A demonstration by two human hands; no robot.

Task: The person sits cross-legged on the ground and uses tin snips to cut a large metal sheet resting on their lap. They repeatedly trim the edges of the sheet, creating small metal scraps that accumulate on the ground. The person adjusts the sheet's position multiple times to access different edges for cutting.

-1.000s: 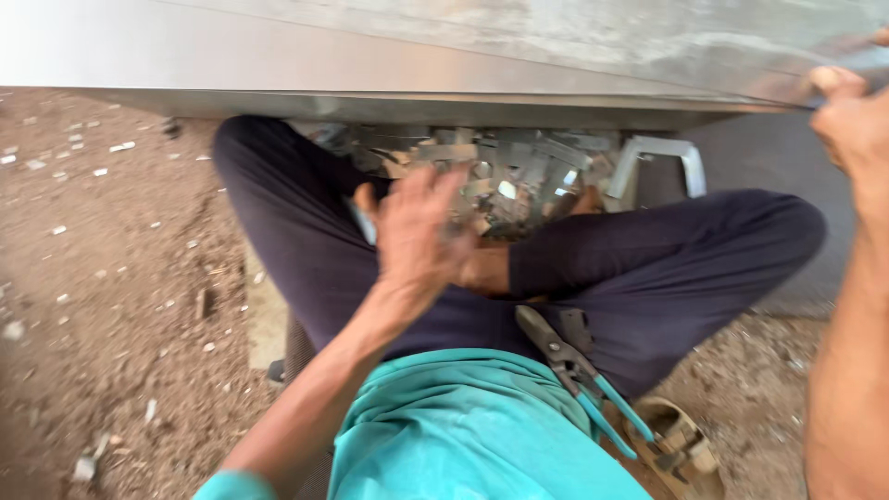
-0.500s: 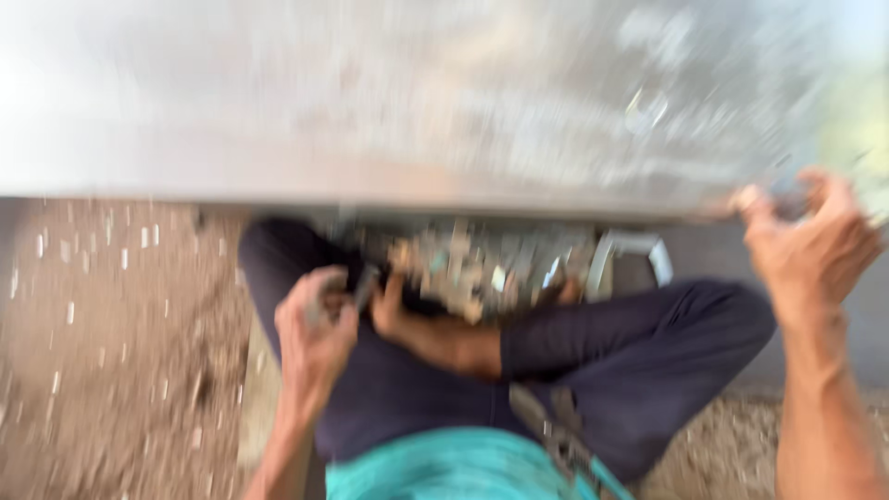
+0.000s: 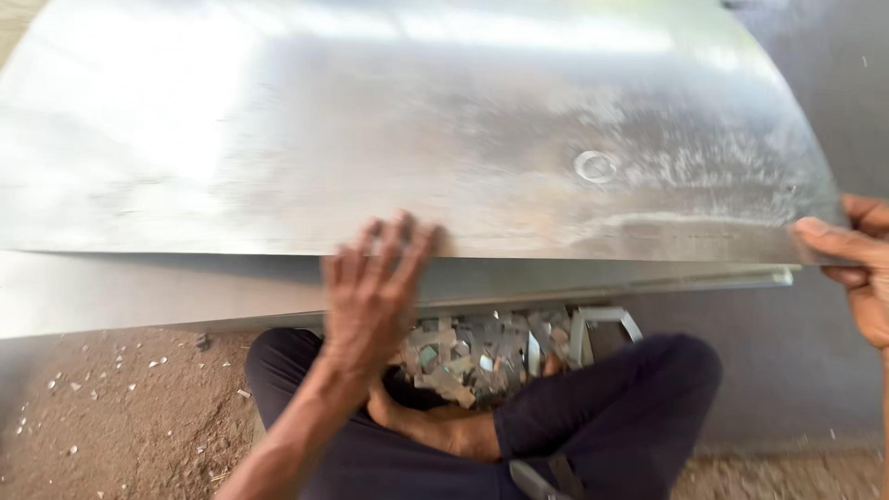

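Observation:
A large shiny metal sheet [image 3: 417,130] fills the upper part of the head view, its near edge curving towards me. My left hand [image 3: 370,287] rests fingers-spread against that near edge, near the middle. My right hand [image 3: 852,259] grips the sheet's near right corner, thumb on top. A second flat sheet [image 3: 139,296] lies beneath it. I sit cross-legged in dark trousers [image 3: 611,417] right behind the sheets.
A pile of small metal offcuts [image 3: 482,356] lies between my feet, with a bent metal bracket [image 3: 602,324] beside it. Bare dirt ground [image 3: 111,417] with scattered chips is at the left. A grey wall [image 3: 815,370] stands at the right.
The view has tilted up and the sheet now fills most of it. My left hand has risen from the offcuts near my lap to the sheet's near edge. My right hand keeps its corner grip.

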